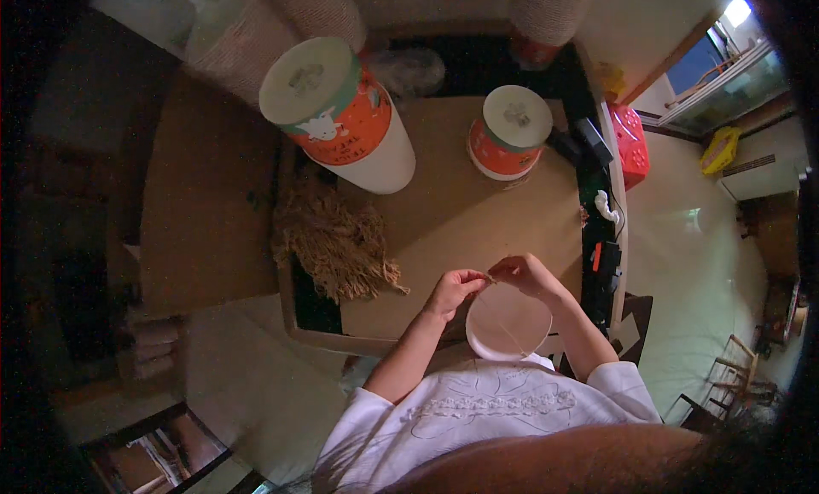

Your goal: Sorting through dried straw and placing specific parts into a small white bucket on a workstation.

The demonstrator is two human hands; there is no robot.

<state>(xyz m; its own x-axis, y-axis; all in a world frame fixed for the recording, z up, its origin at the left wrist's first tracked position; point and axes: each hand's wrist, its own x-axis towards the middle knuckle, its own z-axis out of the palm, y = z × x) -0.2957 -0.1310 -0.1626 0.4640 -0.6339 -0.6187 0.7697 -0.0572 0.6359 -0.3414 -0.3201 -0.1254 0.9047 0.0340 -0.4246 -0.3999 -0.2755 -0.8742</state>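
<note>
My left hand (455,293) and my right hand (527,276) meet above the near part of the table, fingertips pinched together. Between them is the end of a thin tan string (505,330), which runs down across a round pale paper tub (510,310) close to my chest. Whether the tub's round face is an opening or a flat end, I cannot tell. Left of my hands lies a tangled heap of brown string (337,242). The exact grip of the right fingertips is partly hidden.
A tall stacked paper tub (367,127) and a shorter red-and-white tub (510,134) stand on the cardboard-covered table (452,204). Black devices (589,144) and crumpled tissue (606,206) line the right edge. Tall stacks of tubs (311,16) rise behind. A red plastic stool (629,144) stands right.
</note>
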